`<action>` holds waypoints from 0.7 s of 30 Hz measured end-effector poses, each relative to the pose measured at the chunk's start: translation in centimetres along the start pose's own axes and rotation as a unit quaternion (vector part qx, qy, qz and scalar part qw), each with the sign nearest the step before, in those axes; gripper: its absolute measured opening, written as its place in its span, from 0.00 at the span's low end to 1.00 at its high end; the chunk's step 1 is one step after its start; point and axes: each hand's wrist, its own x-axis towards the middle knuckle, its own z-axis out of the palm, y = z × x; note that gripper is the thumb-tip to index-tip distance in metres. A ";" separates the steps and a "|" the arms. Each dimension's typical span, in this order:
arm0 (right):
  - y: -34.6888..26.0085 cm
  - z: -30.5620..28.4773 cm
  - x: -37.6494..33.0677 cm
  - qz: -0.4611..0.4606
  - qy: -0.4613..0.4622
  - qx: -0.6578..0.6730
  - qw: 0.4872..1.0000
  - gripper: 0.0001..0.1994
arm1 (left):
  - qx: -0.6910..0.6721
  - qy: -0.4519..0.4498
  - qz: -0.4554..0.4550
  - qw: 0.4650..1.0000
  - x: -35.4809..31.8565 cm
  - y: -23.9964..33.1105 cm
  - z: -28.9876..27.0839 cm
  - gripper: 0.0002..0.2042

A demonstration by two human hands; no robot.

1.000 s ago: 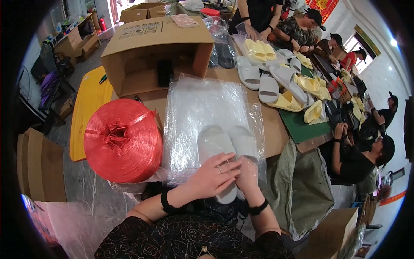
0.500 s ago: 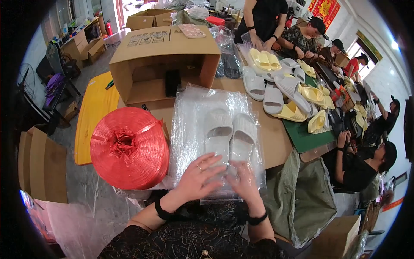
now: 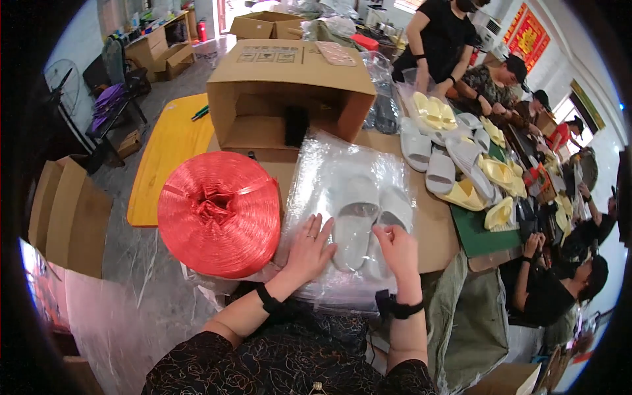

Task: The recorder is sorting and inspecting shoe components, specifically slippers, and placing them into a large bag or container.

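Note:
A pair of light grey slide slippers [image 3: 355, 224] lies side by side in a clear plastic bag [image 3: 315, 172], on a stack of similar film at the table's near edge. My left hand [image 3: 307, 252] rests flat on the bag, left of the slippers, with its fingers stretched and apart. Over the right slipper, my right hand [image 3: 397, 250] is closed with its fingers curled and pressed together; whether a fold of the bag is between the fingertips is too small to tell. A big roll of red plastic twine [image 3: 220, 214] stands left of the bag.
An open cardboard box [image 3: 293, 72] lies on its side beyond the bag. Loose grey and yellow slippers [image 3: 461, 164] are heaped at the right, by a green mat [image 3: 480, 234]. A woven sack [image 3: 474, 322] hangs at the near right. Other people work along the right side.
My left hand has come down flat onto the bag. My right hand has moved up over the right slipper, its spread fingers now closed. The whole view has shifted.

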 end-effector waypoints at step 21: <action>4.0 0.3 -2.0 -0.057 0.272 0.123 0.953 0.15 | -0.011 -0.035 -0.023 0.999 0.3 0.6 0.9 0.36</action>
